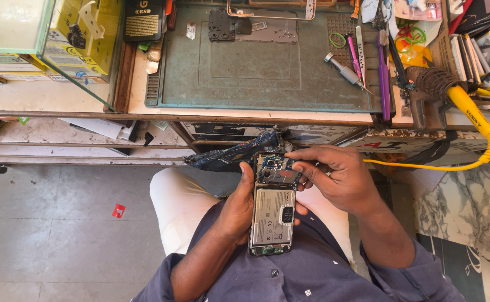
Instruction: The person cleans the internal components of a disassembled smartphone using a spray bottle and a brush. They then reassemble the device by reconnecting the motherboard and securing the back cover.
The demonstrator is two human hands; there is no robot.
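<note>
One opened phone (273, 210), back cover off, held over the person's lap below the surface (138, 95) edge. One silver battery (272, 216) fills its middle; circuit board visible at the top end and a small board strip at the bottom end.

Left hand (235, 210) wraps the phone from its left side, thumb up along the edge near the top, fingers curled behind and just showing on the right side. Right hand (334, 176) sits at the phone's top right, thumb and forefinger pinched together on the board area; it may be gripping a small part, too tiny to tell.

One grey-green work mat (256, 70) lies on the surface, well apart from the phone. On its upper part: one dark camera-frame piece (221, 25) and one flat grey plate (267, 31). Right side of mat: one metal screwdriver (342, 70), one pink tool (354, 56), one purple tool (383, 75), one green rubber band (337, 39). One yellow-handled soldering iron (463, 100) with a coiled stand rests at the right, its yellow cord looping down off the surface. One glass case (10, 25) at far left with yellow boxes beside it. One red scrap (118, 211) on the floor.
</note>
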